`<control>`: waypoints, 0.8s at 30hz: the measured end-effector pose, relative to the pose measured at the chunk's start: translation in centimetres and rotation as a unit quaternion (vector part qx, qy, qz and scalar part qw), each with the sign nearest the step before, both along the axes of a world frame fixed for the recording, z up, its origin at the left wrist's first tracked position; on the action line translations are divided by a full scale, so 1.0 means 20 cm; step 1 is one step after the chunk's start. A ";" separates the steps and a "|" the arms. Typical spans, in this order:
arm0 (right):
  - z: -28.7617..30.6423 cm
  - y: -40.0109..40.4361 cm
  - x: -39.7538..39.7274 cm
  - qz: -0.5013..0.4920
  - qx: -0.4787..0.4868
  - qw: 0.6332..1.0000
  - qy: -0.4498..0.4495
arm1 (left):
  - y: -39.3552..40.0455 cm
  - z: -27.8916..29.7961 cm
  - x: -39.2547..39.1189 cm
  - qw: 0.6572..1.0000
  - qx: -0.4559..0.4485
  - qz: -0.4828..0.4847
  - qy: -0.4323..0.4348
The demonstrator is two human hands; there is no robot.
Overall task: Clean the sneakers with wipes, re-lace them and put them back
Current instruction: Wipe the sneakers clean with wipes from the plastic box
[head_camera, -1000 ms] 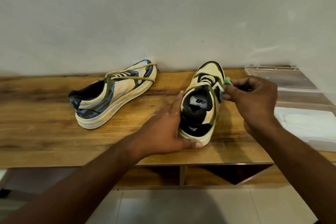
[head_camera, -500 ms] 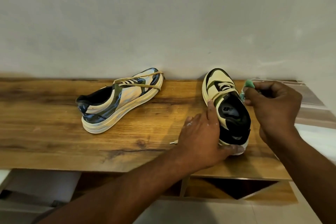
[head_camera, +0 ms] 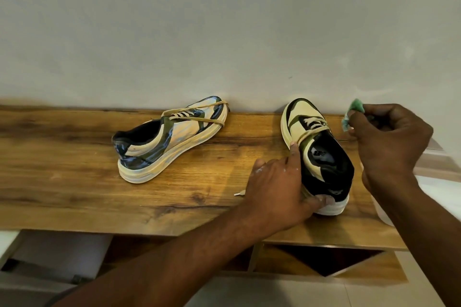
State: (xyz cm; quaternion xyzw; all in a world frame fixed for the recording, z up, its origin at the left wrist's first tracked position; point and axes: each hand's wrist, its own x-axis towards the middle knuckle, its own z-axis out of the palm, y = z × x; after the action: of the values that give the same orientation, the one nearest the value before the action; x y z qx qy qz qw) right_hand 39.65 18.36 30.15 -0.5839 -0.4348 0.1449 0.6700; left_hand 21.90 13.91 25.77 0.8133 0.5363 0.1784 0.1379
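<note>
Two sneakers stood on the wooden desk (head_camera: 74, 169) against a pale wall (head_camera: 224, 32). The right sneaker (head_camera: 321, 157) pointed its toe at the wall, heel toward the near edge. The left hand (head_camera: 279, 189) held it in a curled grip, thumb round the white heel sole and fingers along its left side, the forefinger reaching up to the loose lace (head_camera: 311, 132). A lace tip (head_camera: 238, 193) poked out on the desk just left of that hand. The right hand (head_camera: 389, 142) hovered just right of the shoe's toe, apart from it, its grip pinching a crumpled green wipe (head_camera: 353, 114) between thumb and fingertips. The left sneaker (head_camera: 172, 137) lay well apart to the left, angled with its toe to the far right by the wall, its lace looped loosely around the forefoot. Something pale at the far right edge, perhaps a container, was too blurred to tell. Below the desk sat open shelf compartments (head_camera: 324, 262).
</note>
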 end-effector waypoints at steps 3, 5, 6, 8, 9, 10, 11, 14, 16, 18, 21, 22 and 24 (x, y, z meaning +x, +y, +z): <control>0.04 -0.02 -0.03 0.003 0.005 1.000 0.008 | 0.00 0.05 -0.07 1.000 0.001 0.017 -0.013; 0.09 -0.03 -0.06 0.011 0.019 1.000 0.000 | 0.00 0.09 -0.14 0.999 0.006 0.037 -0.030; 0.12 -0.03 -0.09 0.015 0.027 0.999 -0.008 | 0.01 0.12 -0.19 0.998 0.015 0.049 -0.037; 0.17 -0.05 -0.16 0.021 0.047 0.998 -0.027 | 0.03 0.16 -0.29 0.995 0.047 0.081 -0.036; 0.19 -0.06 -0.21 0.024 0.059 0.997 -0.036 | 0.05 0.18 -0.35 0.992 0.067 0.103 -0.033; 0.20 -0.07 -0.26 0.028 0.071 0.996 -0.048 | 0.06 0.19 -0.41 0.988 0.087 0.125 -0.032; 0.20 -0.08 -0.32 0.036 0.080 0.994 -0.063 | 0.07 0.20 -0.49 0.983 0.106 0.147 -0.034; 0.13 -0.13 -0.52 0.108 0.061 0.987 -0.097 | 0.09 0.22 -0.71 0.966 0.150 0.208 -0.024; 0.06 -0.16 -0.64 0.162 0.044 0.979 -0.119 | 0.09 0.23 -0.85 0.957 0.161 0.242 -0.005; 0.00 -0.18 -0.73 0.198 0.044 0.969 -0.143 | 0.07 0.23 -0.94 0.952 0.150 0.266 0.017; -0.10 -0.18 -0.82 0.235 0.039 0.954 -0.179 | 0.05 0.21 -1.03 0.951 0.136 0.272 0.057; -0.12 -0.18 -0.84 0.240 0.034 0.950 -0.195 | 0.05 0.20 -1.04 0.951 0.132 0.271 0.067; -0.17 -0.15 -0.86 0.243 0.026 0.944 -0.221 | 0.04 0.17 -1.06 0.951 0.134 0.263 0.091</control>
State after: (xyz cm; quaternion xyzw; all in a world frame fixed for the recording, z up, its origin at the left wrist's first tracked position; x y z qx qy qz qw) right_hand 22.47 15.30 26.68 -0.4601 -0.7045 0.1592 0.5164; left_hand 0.69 14.75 29.27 0.6670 0.7129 0.2040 -0.0730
